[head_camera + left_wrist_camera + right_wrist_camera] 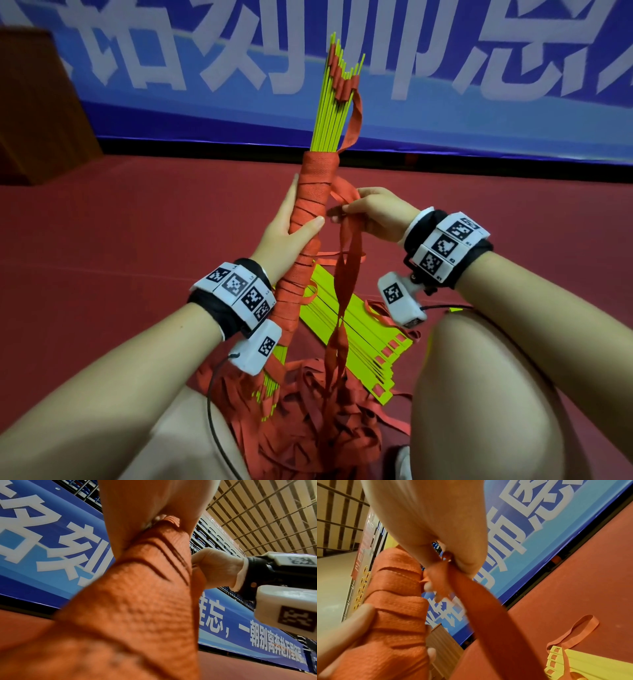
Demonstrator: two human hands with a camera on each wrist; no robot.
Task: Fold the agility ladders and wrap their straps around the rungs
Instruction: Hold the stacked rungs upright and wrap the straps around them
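Left hand (pixel 291 222) grips the upright bundle of yellow plastic rungs (pixel 334 113), held above the floor, right hand (pixel 373 212) pinches the loose red webbing strap (pixel 346 246); slackened tension would likely loosen the wraps.

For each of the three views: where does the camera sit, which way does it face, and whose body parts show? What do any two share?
Head: looks down; both forearms, knees, left hand gripping the wrapped rung bundle.
Left wrist: looks up the bundle toward the right hand.
Right wrist: looks along the right hand pinching the loose strap.
Shared: all three show the bundle and blue banner.
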